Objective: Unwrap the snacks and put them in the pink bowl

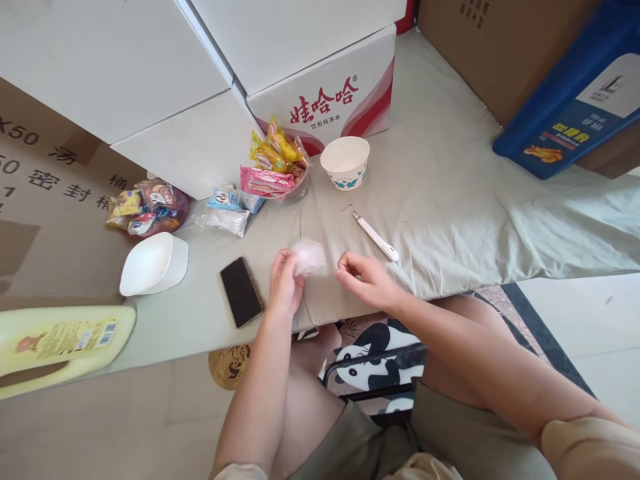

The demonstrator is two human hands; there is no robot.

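My left hand (287,280) pinches a small translucent plastic packet (309,259), blurred by motion, just above the cloth near the front edge. My right hand (367,280) is closed to its right, thumb and fingertips together and apart from the packet. Whatever these fingers may hold is too small to make out. Beyond the right hand lies a white utility knife (375,237), pointing away to the left. A black phone (241,291) rests left of my left hand. Farther back stands a white paper bowl (346,163) with a blue leaf pattern.
Bagged snacks fill a clear bowl (295,190); other packets (227,220) lie beside it. At left are a second snack bowl (183,207), a white container (155,263) and a yellow jug (65,343). White boxes (320,107) and a blue bottle (565,113) stand behind.
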